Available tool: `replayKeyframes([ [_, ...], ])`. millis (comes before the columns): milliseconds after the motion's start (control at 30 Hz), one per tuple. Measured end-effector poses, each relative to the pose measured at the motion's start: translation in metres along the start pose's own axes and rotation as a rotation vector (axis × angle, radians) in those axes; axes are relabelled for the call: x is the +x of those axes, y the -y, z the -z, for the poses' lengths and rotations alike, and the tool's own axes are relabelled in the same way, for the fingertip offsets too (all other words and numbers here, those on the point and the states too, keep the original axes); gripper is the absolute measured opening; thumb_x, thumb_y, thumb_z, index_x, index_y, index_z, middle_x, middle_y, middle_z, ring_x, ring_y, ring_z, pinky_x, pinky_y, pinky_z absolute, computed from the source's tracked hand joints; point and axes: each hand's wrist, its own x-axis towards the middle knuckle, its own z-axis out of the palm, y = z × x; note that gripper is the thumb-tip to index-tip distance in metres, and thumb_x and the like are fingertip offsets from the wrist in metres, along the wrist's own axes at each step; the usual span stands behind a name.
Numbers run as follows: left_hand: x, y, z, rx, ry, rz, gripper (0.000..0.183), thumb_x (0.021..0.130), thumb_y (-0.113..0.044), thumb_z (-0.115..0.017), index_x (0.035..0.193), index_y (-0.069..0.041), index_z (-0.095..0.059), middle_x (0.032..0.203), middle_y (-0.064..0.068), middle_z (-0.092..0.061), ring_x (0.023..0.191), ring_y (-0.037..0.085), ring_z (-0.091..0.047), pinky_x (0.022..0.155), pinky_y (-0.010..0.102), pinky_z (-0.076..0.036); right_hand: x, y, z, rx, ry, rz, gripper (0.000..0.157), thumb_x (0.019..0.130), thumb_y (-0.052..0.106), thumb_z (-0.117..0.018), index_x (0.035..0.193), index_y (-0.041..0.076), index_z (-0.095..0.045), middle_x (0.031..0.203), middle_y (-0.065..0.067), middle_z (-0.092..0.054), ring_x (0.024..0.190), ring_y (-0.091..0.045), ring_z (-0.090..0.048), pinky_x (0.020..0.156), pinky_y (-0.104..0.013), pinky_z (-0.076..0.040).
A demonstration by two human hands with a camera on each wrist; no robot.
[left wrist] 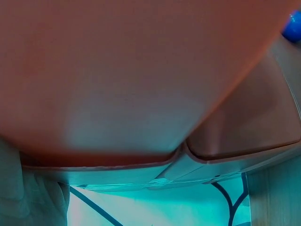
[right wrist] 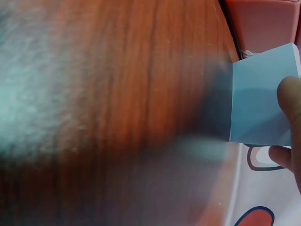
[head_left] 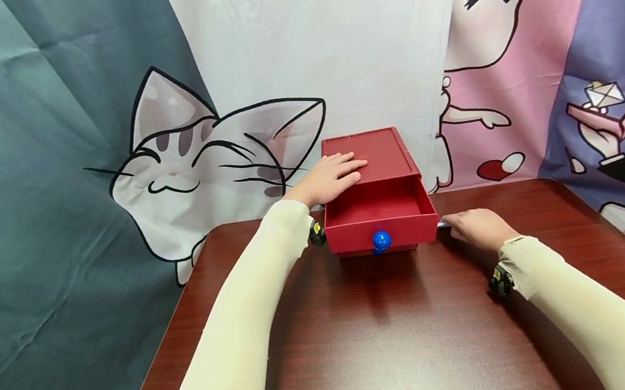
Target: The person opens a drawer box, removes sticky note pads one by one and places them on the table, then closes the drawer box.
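A red box (head_left: 384,149) with a pulled-out drawer (head_left: 351,236) stands near the back of the table. On the drawer's front is a round blue knob (head_left: 381,240); the knob also shows at the upper right edge of the left wrist view. My left hand (head_left: 327,181) rests on the top of the box, fingers straight. To the right of the drawer, my right hand (head_left: 480,228) pinches a flat, pale square piece (right wrist: 261,101) between thumb and finger. Only a sliver of that piece shows in the head view, close by the drawer's right side.
The dark wooden table (head_left: 407,337) reaches toward me and ends at a cloth backdrop (head_left: 376,42) with cartoon figures. Within the drawer, its red floor (head_left: 379,204) is visible. A blurred surface fills much of the left wrist view.
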Motion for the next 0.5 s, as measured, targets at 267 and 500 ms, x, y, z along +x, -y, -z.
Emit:
replayKeyframes([
  [267, 0.000, 0.000, -0.001, -0.005, -0.003, -0.002, 0.053, 0.105, -0.048, -0.039, 0.155, -0.031, -0.042, 0.165, 0.003, -0.031, 0.154, 0.025, -0.018, 0.125, 0.041, -0.004, -0.006, 0.006, -0.001, 0.017, 0.016, 0.029, 0.025, 0.076, 0.001, -0.072, 0.100, 0.007, -0.068, 0.083, -0.004, -0.071, 0.061, -0.020, -0.060, 0.059, -0.046, -0.055],
  [500, -0.001, 0.000, -0.002, -0.002, -0.007, 0.000, 0.053, 0.106, -0.048, -0.039, 0.156, -0.032, -0.041, 0.165, 0.002, -0.030, 0.154, 0.025, -0.018, 0.125, 0.040, -0.003, -0.013, 0.010, -0.006, 0.022, -0.002, 0.079, 0.020, 0.072, 0.003, -0.071, 0.088, 0.012, -0.064, 0.074, 0.004, -0.063, 0.057, -0.013, -0.050, 0.053, -0.039, -0.049],
])
